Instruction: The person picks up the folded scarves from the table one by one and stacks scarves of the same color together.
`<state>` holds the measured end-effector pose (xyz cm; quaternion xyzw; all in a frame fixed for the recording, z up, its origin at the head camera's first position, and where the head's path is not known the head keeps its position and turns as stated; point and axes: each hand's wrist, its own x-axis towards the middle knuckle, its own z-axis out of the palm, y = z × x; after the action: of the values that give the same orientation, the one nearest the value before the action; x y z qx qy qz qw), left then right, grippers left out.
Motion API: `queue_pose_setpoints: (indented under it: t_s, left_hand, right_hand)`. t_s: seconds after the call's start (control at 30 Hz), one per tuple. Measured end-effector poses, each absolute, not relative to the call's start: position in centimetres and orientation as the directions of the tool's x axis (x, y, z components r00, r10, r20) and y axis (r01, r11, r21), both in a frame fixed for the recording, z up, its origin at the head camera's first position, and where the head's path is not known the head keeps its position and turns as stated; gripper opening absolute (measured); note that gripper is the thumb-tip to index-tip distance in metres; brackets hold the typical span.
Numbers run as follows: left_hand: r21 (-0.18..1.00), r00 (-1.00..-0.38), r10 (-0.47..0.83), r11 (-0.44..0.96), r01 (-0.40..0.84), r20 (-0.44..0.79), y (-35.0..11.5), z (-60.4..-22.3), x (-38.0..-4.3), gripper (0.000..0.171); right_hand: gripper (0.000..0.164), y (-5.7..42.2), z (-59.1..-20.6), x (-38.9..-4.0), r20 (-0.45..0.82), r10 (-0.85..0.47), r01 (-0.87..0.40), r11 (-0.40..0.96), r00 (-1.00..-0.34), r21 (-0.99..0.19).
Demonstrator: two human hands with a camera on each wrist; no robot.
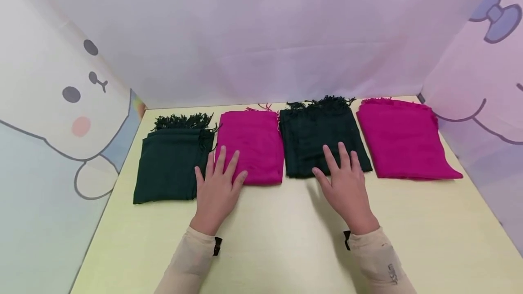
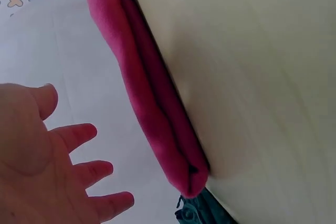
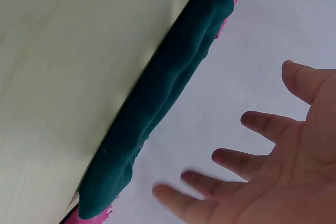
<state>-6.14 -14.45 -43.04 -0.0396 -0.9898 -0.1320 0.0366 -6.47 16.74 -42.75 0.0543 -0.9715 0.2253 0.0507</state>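
Four folded scarves are too many to number, so several lie in a row: a dark green scarf (image 1: 171, 167) at far left, a magenta scarf (image 1: 253, 144) beside it, another dark green scarf (image 1: 318, 137), and a magenta scarf (image 1: 408, 142) at far right. My left hand (image 1: 218, 194) hovers with spread fingers over the near left corner of the inner magenta scarf. Above the near edge of the inner green scarf is my right hand (image 1: 345, 187), fingers spread. Both wrist views show a gap between the hand and the folded cloth, and neither hand holds anything.
The scarves lie on a pale yellow table (image 1: 282, 248), fringes toward the back. A white cloth backdrop (image 1: 278, 35) rises behind it. Side panels with cartoon figures stand at left and right.
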Motion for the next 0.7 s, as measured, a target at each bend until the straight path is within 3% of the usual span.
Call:
queue_pose_setpoints:
  t_s: [0.13, 0.23, 0.4, 0.47, 0.57, 0.7]
  left_hand:
    - [0.321, -0.996, 0.06, 0.944, 0.08, 0.071, -15.3, -43.3, -6.1, 0.066]
    - [0.457, -0.997, 0.046, 0.887, 0.068, 0.058, -16.0, -43.4, -6.1, 0.066]
    - [0.787, -1.0, -0.017, 0.617, -0.014, -0.005, -17.0, -43.1, -6.1, 0.053]
    - [0.869, -0.996, -0.061, 0.487, -0.084, -0.061, -17.5, -42.9, -6.1, 0.048]
    - [0.925, -0.979, -0.127, 0.328, -0.191, -0.157, -18.1, -42.8, -6.1, 0.046]
    - [0.939, -0.955, -0.158, 0.2, -0.278, -0.249, -18.7, -42.7, -6.2, 0.052]
  right_hand:
    - [0.07, 16.2, -42.7, -6.8, 0.056, -0.099, -0.114, 0.854, -0.993, -0.507]
    - [0.07, 15.7, -42.7, -7.1, 0.002, -0.106, -0.088, 0.806, -0.994, -0.585]
    - [0.065, 14.8, -42.8, -7.5, -0.121, -0.151, -0.001, 0.627, -0.981, -0.779]
    - [0.06, 14.3, -43.0, -7.6, -0.192, -0.176, 0.074, 0.518, -0.965, -0.852]
    - [0.054, 13.3, -43.4, -7.7, -0.292, -0.199, 0.204, 0.37, -0.935, -0.907]
    - [0.05, 12.0, -43.8, -7.8, -0.355, -0.229, 0.289, 0.277, -0.906, -0.916]
